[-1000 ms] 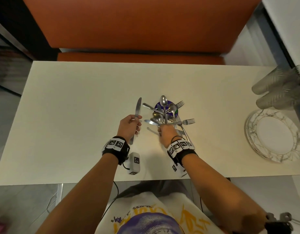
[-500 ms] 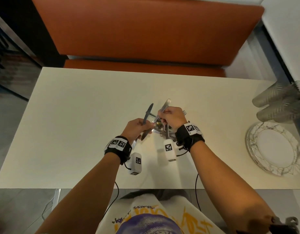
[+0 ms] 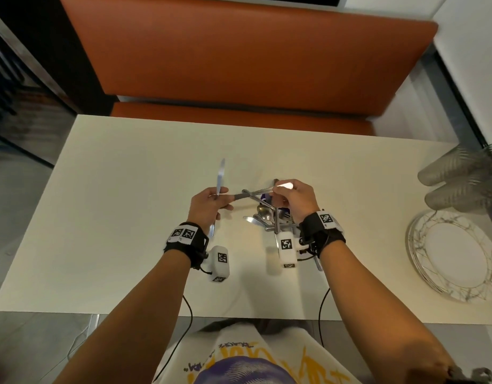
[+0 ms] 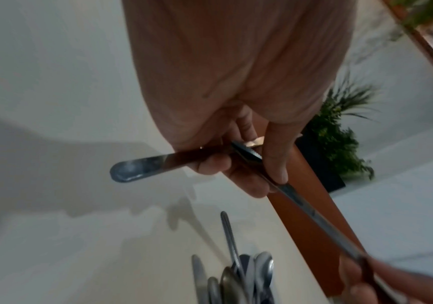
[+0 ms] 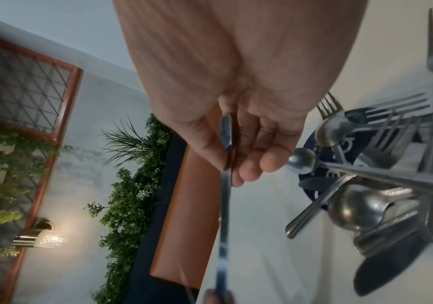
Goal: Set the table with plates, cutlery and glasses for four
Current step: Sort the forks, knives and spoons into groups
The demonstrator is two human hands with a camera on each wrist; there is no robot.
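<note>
My left hand (image 3: 221, 202) grips a first table knife (image 3: 220, 176), blade pointing away from me; its rounded handle end (image 4: 137, 170) sticks out below the fingers. A second knife (image 3: 250, 194) spans the gap between both hands. My right hand (image 3: 278, 194) pinches one end of it between thumb and fingers (image 5: 210, 152), and my left thumb (image 4: 275, 160) clamps the other end of that second knife (image 4: 314, 216). Below my right hand lies a cutlery pile (image 3: 264, 216) of spoons, forks and knives on a dark blue disc (image 5: 311, 144).
A stack of marbled white plates (image 3: 422, 261) sits at the table's right edge, with ribbed glasses (image 3: 458, 184) lying behind it. An orange bench (image 3: 239, 65) runs along the far side. The cream tabletop (image 3: 114, 203) is bare to the left.
My right hand has lifted a second knife off the pile and carried it left to my left hand, which now also grips it. The first knife has swung more upright.
</note>
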